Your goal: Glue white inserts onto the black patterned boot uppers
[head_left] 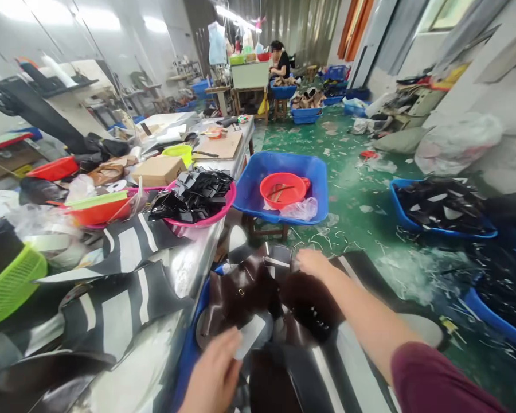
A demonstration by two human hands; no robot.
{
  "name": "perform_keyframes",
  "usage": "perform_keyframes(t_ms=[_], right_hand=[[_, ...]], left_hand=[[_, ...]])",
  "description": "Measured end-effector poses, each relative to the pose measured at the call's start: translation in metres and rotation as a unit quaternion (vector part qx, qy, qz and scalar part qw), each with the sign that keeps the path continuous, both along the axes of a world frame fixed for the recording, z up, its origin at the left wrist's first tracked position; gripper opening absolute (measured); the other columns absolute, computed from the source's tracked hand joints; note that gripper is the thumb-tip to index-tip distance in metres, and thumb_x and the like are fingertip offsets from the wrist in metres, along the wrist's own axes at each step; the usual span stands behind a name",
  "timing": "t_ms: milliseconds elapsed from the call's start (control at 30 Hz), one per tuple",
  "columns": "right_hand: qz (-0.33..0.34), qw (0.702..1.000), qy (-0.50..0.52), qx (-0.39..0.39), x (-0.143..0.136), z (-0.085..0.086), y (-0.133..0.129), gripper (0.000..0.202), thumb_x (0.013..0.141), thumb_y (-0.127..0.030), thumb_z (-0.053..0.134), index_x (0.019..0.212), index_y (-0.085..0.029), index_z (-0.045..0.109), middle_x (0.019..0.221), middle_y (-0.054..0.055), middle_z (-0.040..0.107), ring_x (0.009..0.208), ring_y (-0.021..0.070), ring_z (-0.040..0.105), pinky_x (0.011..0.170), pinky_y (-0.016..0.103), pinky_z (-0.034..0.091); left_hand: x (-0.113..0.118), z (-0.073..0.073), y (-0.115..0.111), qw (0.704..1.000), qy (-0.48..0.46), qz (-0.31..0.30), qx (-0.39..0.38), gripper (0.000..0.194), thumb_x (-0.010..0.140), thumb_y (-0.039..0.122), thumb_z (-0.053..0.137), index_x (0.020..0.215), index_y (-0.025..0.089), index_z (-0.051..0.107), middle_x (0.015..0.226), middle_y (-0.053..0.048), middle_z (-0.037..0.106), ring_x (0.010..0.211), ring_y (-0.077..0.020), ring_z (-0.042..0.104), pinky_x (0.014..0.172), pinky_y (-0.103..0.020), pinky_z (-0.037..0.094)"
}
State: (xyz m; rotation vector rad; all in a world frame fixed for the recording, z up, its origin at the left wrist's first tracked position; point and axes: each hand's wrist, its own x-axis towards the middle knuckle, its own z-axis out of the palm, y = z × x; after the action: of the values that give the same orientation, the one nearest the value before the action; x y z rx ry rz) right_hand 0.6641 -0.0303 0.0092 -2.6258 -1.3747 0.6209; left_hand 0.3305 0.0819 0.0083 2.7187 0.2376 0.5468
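My right hand (313,263) reaches forward over a pile of dark brown and black leather pieces (258,292) that lie in a blue bin (194,338) beside the metal table; its fingers close on the edge of one dark piece with a white stripe (278,259). My left hand (215,373) is low at the frame's bottom, fingers around a small pale grey flat piece (251,332). Motion blur softens both hands.
The steel table (184,269) on the left carries black-and-white striped sheets (112,287), a pink bowl of black cut pieces (198,201), a green basket (8,287), a cardboard box (158,170). A blue tub with a red bowl (284,189) stands ahead. Another person (279,60) sits far back.
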Motion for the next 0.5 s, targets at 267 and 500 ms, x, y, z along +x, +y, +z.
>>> perform_keyframes(t_ms=[267,500], right_hand=[[0.128,0.983,0.132,-0.018,-0.075,0.024,-0.09,0.02,0.075,-0.016,0.049,0.083,-0.021,0.066,0.079,0.006,0.07,0.074,0.0213,0.066,0.063,0.026,0.045],[0.149,0.966,0.195,0.081,-0.115,0.02,-0.156,0.03,0.085,-0.022,0.04,0.099,-0.029,0.067,0.114,0.007,0.063,0.1,0.0229,0.061,0.088,0.033,0.046]], left_hand=[[0.079,0.005,0.11,0.948,0.191,0.121,-0.223,0.095,0.063,0.031,0.066,0.14,0.004,0.017,0.143,-0.02,0.028,0.131,-0.0305,0.028,0.104,-0.041,0.031],[0.023,0.015,0.084,0.913,0.293,-0.072,-0.273,0.057,0.06,0.036,0.067,0.116,0.03,0.058,0.121,-0.002,0.059,0.114,-0.027,0.052,0.106,-0.042,0.029]])
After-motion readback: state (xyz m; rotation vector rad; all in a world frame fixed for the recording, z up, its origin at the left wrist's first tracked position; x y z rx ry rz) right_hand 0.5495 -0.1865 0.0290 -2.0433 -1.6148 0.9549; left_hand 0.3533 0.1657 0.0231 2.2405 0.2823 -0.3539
